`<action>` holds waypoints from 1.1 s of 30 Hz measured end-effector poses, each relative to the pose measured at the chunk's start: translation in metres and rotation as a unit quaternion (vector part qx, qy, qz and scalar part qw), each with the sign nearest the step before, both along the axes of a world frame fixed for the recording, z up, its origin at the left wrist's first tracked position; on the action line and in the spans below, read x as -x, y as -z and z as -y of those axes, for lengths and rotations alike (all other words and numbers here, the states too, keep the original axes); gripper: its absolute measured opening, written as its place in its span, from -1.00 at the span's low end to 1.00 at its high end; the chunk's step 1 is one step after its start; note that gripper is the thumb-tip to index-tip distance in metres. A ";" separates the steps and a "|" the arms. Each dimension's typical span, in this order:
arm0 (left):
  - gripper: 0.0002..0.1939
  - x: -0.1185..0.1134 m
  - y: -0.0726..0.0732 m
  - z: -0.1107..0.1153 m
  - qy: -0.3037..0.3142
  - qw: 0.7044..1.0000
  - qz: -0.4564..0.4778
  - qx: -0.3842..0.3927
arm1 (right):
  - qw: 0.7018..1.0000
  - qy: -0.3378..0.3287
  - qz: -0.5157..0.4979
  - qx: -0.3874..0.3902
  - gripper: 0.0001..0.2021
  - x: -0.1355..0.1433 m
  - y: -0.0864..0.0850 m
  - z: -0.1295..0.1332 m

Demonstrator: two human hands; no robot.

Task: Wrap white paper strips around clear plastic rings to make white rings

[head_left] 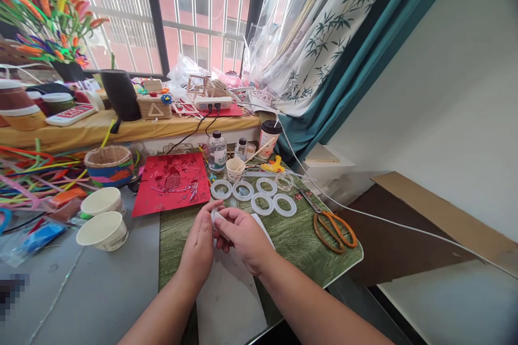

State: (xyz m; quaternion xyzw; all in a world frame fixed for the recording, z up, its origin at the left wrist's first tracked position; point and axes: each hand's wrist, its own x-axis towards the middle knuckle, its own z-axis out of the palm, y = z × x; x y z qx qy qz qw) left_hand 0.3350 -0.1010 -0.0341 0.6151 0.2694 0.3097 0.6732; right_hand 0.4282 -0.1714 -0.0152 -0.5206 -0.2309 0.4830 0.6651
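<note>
Both hands are up close tog., over the far end of a whitish board (230, 302) on the green tabletop (307, 245). R hand (245, 237): thumb & index pinching a small whitish piece (216, 216), other fingers curled under. L hand (201, 240): fingers fairly straight, pressed tog., touching the piece's left side; can't tell if its thumb pinches too, partly hidden. Piece sits btwn the hands, above the board, mostly covered, so exact shape unclear.

Just beyond the hands, approx. centre: five frosted rings (274, 205), flat, in a loose cluster, w/ clear round pcs (284, 188) at their far right. Scissors (318, 211) w/ orange handles lie to the right, nr the table edge. Far side: small paper cup (235, 171) w/ a stick in it, clear bottle (217, 153), smaller bottle (241, 150), lidded drink cup (268, 139), yellow glue gun (272, 166). Red sheet (172, 175) w/ dark marks & scraps is far left of the hands; two pale bowls (102, 229) stand left of it, nearer, on the grey surface (117, 291)
</note>
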 end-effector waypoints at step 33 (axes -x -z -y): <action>-0.47 0.003 0.012 -0.004 -0.012 0.998 0.007 -0.058 | 0.960 -0.086 0.255 0.071 -0.72 -0.011 -0.001 0.013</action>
